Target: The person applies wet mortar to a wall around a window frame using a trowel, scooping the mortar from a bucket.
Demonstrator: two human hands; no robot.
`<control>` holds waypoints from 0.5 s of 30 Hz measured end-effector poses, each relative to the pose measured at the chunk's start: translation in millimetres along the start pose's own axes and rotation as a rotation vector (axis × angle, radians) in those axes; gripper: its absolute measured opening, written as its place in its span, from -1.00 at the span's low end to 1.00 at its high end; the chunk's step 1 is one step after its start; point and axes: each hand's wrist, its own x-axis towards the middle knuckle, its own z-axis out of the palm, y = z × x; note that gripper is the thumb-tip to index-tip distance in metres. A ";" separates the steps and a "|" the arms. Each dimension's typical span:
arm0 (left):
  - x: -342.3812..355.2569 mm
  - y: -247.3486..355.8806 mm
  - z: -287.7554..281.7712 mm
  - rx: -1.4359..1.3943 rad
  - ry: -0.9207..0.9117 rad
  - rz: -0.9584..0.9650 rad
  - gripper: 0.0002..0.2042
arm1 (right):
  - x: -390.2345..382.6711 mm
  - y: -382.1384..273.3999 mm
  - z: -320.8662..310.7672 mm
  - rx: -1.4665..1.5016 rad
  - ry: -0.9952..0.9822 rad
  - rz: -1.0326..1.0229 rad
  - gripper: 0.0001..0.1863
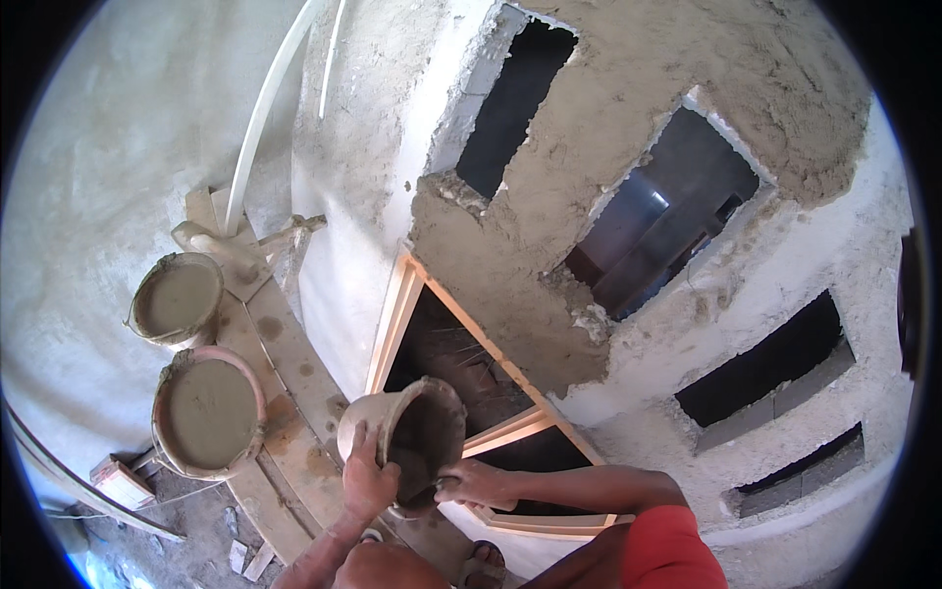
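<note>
A mortar-smeared bucket (370,420) is tipped sideways in front of me, its mouth turned to the right. My left hand (368,481) is closed on its near side, thumb over the rim. At the lower edge of the mouth, my right hand (473,485) is closed around something small that I cannot make out. Wet mortar coats the dark inside of the bucket. Further left, two more buckets filled with grey mortar stand close together: a grey one (177,299) behind and a reddish-rimmed one (208,412) nearer.
Wooden planks (285,432) form a walkway beneath the buckets. A partly plastered wall (530,294) with several rectangular openings rises on the right, with a wooden frame (481,346) set in it. Rubble (238,558) lies on the ground below. A pale curved strip (263,108) leans at the back left.
</note>
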 end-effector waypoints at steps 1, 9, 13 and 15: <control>1.3 1.8 -4.4 -0.052 0.019 0.005 -0.28 | -4.5 2.7 -4.4 -0.020 0.048 -0.031 -0.57; 30.2 35.7 -38.6 -0.293 0.012 0.004 -0.28 | 7.0 23.2 -36.7 -0.193 0.309 -0.019 -0.67; 37.2 32.3 -43.6 -0.435 0.026 -0.028 -0.31 | -3.4 23.6 -49.9 -0.353 0.381 -0.355 -0.72; 37.6 37.6 -52.5 -0.397 0.032 -0.079 -0.32 | -4.6 -6.9 -47.9 -0.031 0.355 -0.062 -0.66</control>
